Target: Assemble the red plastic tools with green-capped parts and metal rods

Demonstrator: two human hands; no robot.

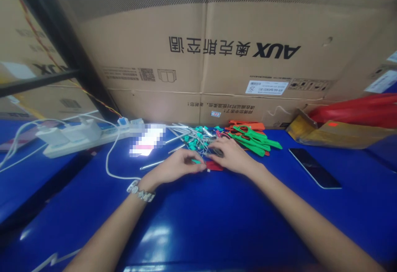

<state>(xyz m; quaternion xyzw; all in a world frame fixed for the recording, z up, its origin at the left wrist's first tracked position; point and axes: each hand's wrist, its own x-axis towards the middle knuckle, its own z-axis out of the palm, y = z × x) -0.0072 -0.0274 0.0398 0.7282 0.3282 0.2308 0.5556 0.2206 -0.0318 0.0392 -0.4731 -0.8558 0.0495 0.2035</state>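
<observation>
From here I see a glossy blue counter (201, 218) carrying a white power strip (62, 150) at frame left, metal rods (151, 165), teal pieces (192, 143) and green pieces (257, 139) around centre, a dark phone (314, 168) and yellowish box (330, 136) at right.

One head-worn view looks forward and down across the table (192, 222) toward the cardboard (223, 24).

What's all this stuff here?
AUX cartons: 2+, brown, back
frame: 1, black, left
tabletop: 1, blue, below
power strip: 1, white, left
chargers: 2+, white, left
cables: several, white, left
lit screen: 1, white, left
rods: several, silver, centre
small parts: several, teal, centre
flat pieces: several, green/orange, centre
unclear piece: 1, red, centre
phone: 1, black, right
box: 1, tan, right
bundle: 1, red, right
watch: 1, silver, left wrist
left hand: 1, centre
right hand: 1, centre
</observation>
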